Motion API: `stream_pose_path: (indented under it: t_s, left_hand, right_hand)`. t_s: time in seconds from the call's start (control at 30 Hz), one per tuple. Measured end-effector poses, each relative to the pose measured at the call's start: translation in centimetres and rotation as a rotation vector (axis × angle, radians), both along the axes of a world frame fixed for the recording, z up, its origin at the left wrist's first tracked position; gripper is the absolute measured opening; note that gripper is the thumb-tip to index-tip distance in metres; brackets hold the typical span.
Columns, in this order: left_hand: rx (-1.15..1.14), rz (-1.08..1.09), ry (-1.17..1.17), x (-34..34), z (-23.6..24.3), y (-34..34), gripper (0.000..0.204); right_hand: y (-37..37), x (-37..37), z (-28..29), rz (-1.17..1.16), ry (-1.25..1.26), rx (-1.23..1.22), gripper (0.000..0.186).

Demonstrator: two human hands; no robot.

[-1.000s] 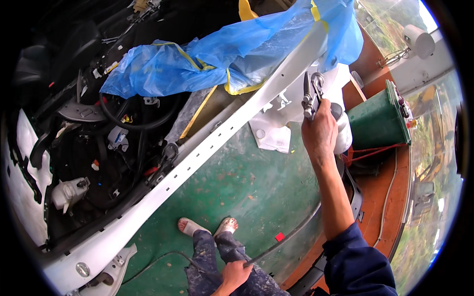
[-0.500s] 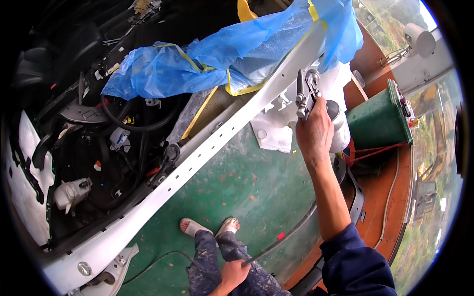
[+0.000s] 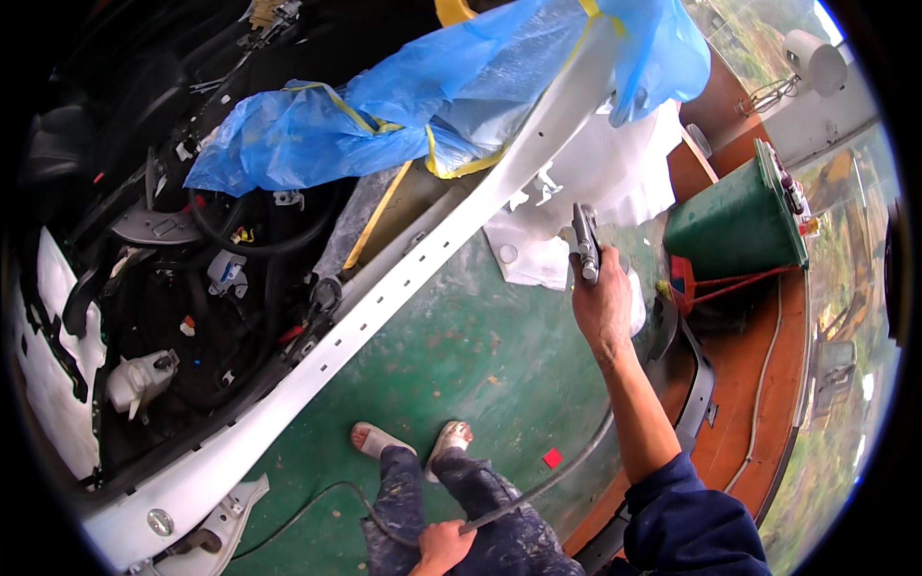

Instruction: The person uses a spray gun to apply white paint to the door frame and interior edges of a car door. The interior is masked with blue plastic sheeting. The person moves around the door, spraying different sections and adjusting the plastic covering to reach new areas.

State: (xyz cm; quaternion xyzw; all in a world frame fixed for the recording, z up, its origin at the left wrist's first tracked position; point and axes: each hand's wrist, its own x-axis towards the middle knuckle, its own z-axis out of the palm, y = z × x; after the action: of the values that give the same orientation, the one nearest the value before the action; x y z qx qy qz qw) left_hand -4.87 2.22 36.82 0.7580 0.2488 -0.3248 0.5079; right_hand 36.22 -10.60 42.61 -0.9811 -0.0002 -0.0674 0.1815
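Observation:
My right hand (image 3: pixel 603 302) is wrapped round the handle of a metal spray gun (image 3: pixel 587 245), held out ahead over the floor. A white cup (image 3: pixel 636 305) shows partly behind that hand. Low in the view, my left hand (image 3: pixel 445 547) grips a grey hose (image 3: pixel 562 477) in front of my trousers; the hose curves up toward my right forearm. Left of the gun, a long white vehicle body panel (image 3: pixel 389 272) with a row of small holes runs diagonally. Blue plastic sheeting (image 3: pixel 288 144) edged with yellow tape covers its far part.
Dark vehicle interior parts and loose pieces lie at left, with a white plastic reservoir (image 3: pixel 139 379). White paper (image 3: pixel 533 259) lies on the green floor (image 3: pixel 413 384). At right stand a green bin (image 3: pixel 735 226), a dark curved trim piece (image 3: pixel 696 389) and an orange-brown board (image 3: pixel 754 384).
My right hand has brought the spray gun down and slightly nearer, away from the sheeting. My left hand still grips the hose, a little lower, and the view has shifted slightly.

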Motion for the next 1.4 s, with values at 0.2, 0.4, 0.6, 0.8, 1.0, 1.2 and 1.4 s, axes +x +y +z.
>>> stream_pose_path:
  t_s: [0.2,0.4,0.6,0.8,1.0,1.2,1.4]
  left_hand:
    - [0.095,-0.013,-0.063,1.6,-8.4,-6.4,0.027]
    - [0.209,-0.004,-0.044,4.3,-10.4,-12.4,0.025]
    - [0.246,-0.042,0.091,5.4,-12.6,-21.0,0.031]
    - [0.273,0.028,0.165,10.1,-12.5,-28.9,0.034]
    - [0.306,0.005,0.190,10.9,-11.7,-29.7,0.030]
    - [0.386,0.128,0.035,7.9,-12.5,-28.8,0.026]
    - [0.445,0.211,-0.054,5.9,-12.7,-27.3,0.030]
  right_hand:
    - [-0.2,2.5,0.4,0.219,-0.372,0.110,0.032]
    - [-7.7,9.2,-3.0,0.076,-0.051,0.125,0.035]
    - [-14.9,9.9,-3.9,0.254,0.154,0.409,0.037]
    - [-18.0,14.8,-4.3,0.417,0.062,0.577,0.026]
    - [-22.2,19.3,-7.9,0.227,0.098,0.813,0.033]
    - [-24.6,21.9,-4.6,0.234,0.780,1.732,0.051]
    - [-22.4,23.2,-9.1,0.121,1.054,1.974,0.046]
